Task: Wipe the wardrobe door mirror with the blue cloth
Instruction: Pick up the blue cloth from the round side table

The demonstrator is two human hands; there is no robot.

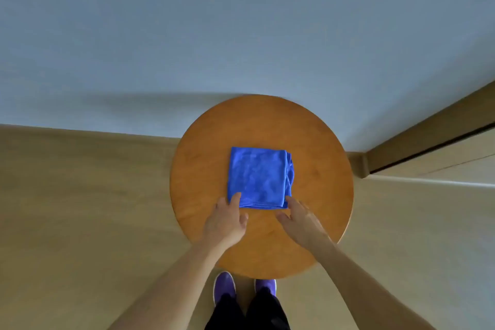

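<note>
A folded blue cloth (258,177) lies flat in the middle of a round wooden stool top (316,142). My left hand (226,220) rests on the stool with a fingertip touching the cloth's near left corner. My right hand (301,218) reaches to the near right corner, its fingers fairly straight and touching the cloth's edge. Neither hand has a hold on the cloth. No wardrobe mirror is in view.
The stool stands against a pale wall (241,21) on a wooden floor (80,209). At the right, a wooden frame or door edge (428,147) runs diagonally. My purple shoes (224,286) stand just below the stool's near edge.
</note>
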